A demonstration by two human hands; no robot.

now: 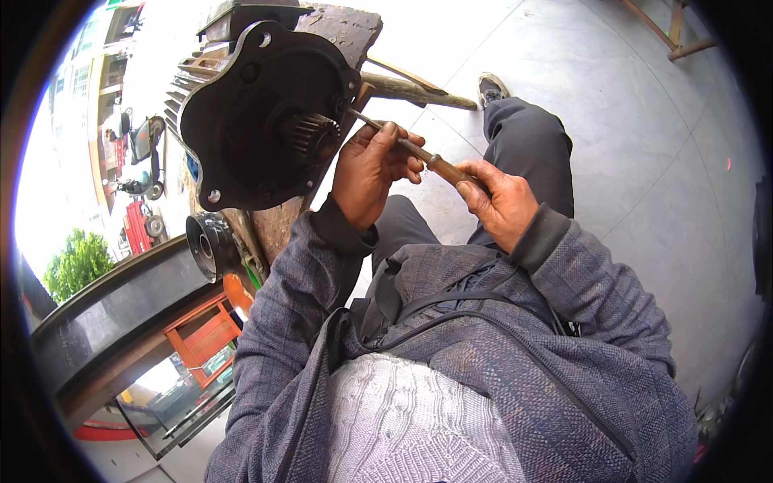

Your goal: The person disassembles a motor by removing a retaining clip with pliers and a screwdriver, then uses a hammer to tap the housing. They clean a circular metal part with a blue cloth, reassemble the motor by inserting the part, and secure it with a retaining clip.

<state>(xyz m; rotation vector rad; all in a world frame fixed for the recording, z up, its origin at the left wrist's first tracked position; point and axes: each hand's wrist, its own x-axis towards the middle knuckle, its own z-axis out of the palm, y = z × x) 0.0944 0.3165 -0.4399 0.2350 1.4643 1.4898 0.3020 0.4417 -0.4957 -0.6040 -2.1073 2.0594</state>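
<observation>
A large black cast housing (pixel 233 105) with a lobed flange stands at the upper left, a toothed metal shaft (pixel 312 135) sticking out of its middle. My right hand (pixel 503 201) is closed round the wooden handle of a thin tool (pixel 445 170) that looks like a screwdriver. My left hand (pixel 362 173) pinches the metal shank between thumb and fingers, close beside the housing. The tool's narrow tip reaches the flange's right edge, near a small hole; whether it touches the metal I cannot tell.
A worn wooden bench (pixel 342 28) lies under the housing. Below it are a black metal ring part (pixel 211 245), a long dark beam (pixel 121 310) and a red-orange wooden frame (pixel 203 340). A wooden pole (pixel 427 92) juts out near my foot. Parked vehicles (pixel 143 225) show outside at left.
</observation>
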